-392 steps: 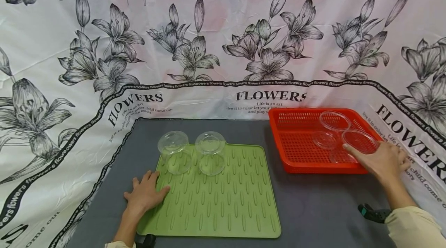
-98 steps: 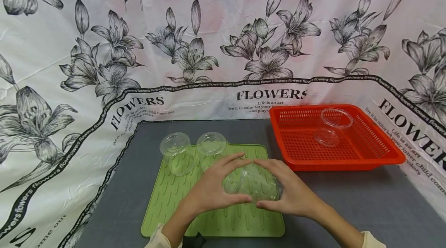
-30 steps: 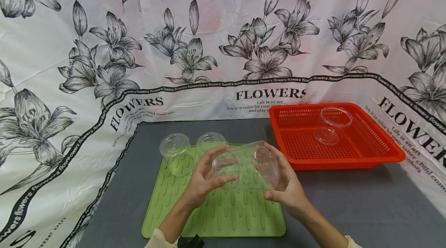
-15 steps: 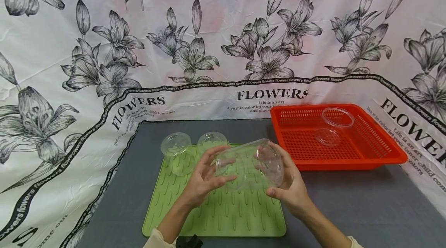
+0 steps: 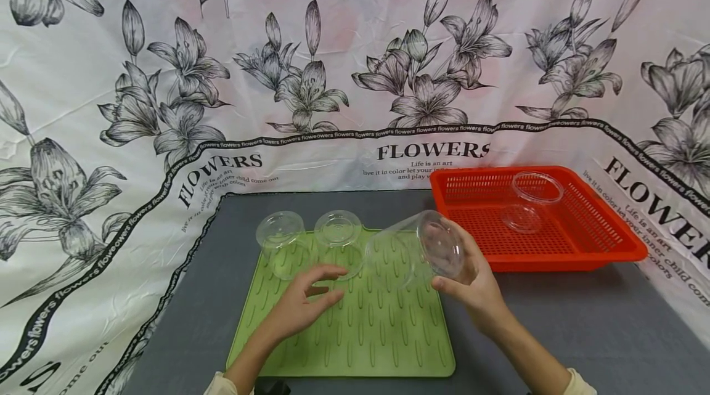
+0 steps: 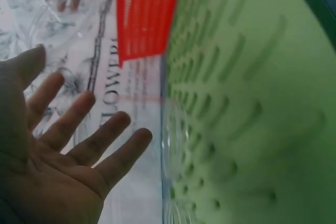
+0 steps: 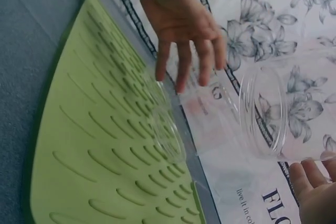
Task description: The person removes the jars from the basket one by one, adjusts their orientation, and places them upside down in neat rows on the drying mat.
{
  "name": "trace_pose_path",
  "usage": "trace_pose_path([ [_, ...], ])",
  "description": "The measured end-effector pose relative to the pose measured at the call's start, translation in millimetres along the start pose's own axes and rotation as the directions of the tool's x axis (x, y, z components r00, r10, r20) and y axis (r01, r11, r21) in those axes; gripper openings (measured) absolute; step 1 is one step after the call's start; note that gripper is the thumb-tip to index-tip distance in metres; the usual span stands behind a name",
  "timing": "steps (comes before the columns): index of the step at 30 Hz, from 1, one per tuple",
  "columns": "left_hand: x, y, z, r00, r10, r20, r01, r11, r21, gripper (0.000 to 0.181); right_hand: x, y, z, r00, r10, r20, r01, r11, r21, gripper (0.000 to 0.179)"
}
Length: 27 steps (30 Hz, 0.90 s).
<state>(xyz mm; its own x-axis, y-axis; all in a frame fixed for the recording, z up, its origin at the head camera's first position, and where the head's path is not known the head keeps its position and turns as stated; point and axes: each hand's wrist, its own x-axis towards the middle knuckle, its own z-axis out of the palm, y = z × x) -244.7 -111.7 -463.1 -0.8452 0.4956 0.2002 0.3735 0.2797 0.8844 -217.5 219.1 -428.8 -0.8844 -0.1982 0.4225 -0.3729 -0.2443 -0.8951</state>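
In the head view my right hand (image 5: 479, 290) holds a clear plastic cup (image 5: 413, 247) by its right end, tilted on its side above the green mat. The right wrist view shows the same cup's ringed rim (image 7: 262, 111) beyond my right fingertips (image 7: 310, 174). My left hand (image 5: 302, 302) hovers over the mat, apart from the cup, with fingers spread and nothing held; the left wrist view shows its palm (image 6: 65, 171). Two more clear cups stand at the mat's back edge, the left cup (image 5: 283, 241) beside the right cup (image 5: 338, 235). Transparency blurs their outlines.
A red basket (image 5: 549, 257) stands at the back right with one clear cup (image 5: 537, 198) inside. The green ridged mat (image 5: 355, 346) lies on a grey tabletop (image 5: 532, 321). A flower-printed cloth (image 5: 310, 167) rises behind and along both sides.
Since 13.1 seconds ago, one cup has left the basket. Both hands held it over the mat; my left hand has now let go and drawn back left, while my right shifted slightly right with it.
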Motion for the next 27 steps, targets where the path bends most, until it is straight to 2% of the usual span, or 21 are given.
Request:
trace_pose_path([
  [3, -4.5, -6.8, -5.1, 0.999, -0.014, 0.038, 0.009, 0.993, 0.119, 0.032, 2.4, 1.0, -1.0, 1.0, 0.023, -0.013, -0.024, 0.999, -0.025, 0.088],
  [5, -6.7, -11.3, -7.3, 0.998, 0.004, 0.067, -0.018, 0.978, 0.208, 0.031, 3.8, 2.5, -2.0, 0.999, 0.044, -0.026, -0.046, 0.998, -0.052, 0.088],
  [9, -10.6, -18.3, -9.4, 0.989, 0.054, 0.135, -0.102, 0.92, 0.379, 0.028, 6.9, 5.2, -2.6, 0.995, 0.089, -0.054, -0.095, 0.989, -0.111, 0.086],
  [13, -15.4, -22.1, -9.5, 0.979, 0.022, 0.203, -0.121, 0.863, 0.49, 0.03, 12.8, 7.5, -0.6, 0.987, 0.132, -0.09, -0.145, 0.976, -0.164, 0.084],
  [16, -18.4, -23.9, -8.1, 0.968, -0.007, 0.25, -0.136, 0.825, 0.549, 0.032, 18.4, 9.2, 2.3, 0.979, 0.159, -0.125, -0.183, 0.961, -0.208, 0.084],
  [19, -19.8, -25.3, -5.5, 0.957, 0.003, 0.291, -0.183, 0.784, 0.593, 0.034, 22.9, 11.4, 4.9, 0.97, 0.189, -0.156, -0.225, 0.94, -0.256, 0.085],
  [21, -20.4, -25.8, -3.8, 0.952, 0.009, 0.306, -0.204, 0.765, 0.611, 0.036, 25.6, 13.1, 6.5, 0.962, 0.21, -0.176, -0.254, 0.925, -0.282, 0.086],
  [23, -21.7, -25.9, -2.8, 0.951, 0.005, 0.309, -0.205, 0.758, 0.619, 0.038, 28.4, 14.8, 8.1, 0.954, 0.228, -0.194, -0.279, 0.912, -0.302, 0.087],
  [27, -24.1, -26.8, -1.9, 0.951, -0.024, 0.308, -0.182, 0.76, 0.624, 0.039, 33.5, 18.0, 10.6, 0.944, 0.243, -0.222, -0.306, 0.897, -0.319, 0.089],
])
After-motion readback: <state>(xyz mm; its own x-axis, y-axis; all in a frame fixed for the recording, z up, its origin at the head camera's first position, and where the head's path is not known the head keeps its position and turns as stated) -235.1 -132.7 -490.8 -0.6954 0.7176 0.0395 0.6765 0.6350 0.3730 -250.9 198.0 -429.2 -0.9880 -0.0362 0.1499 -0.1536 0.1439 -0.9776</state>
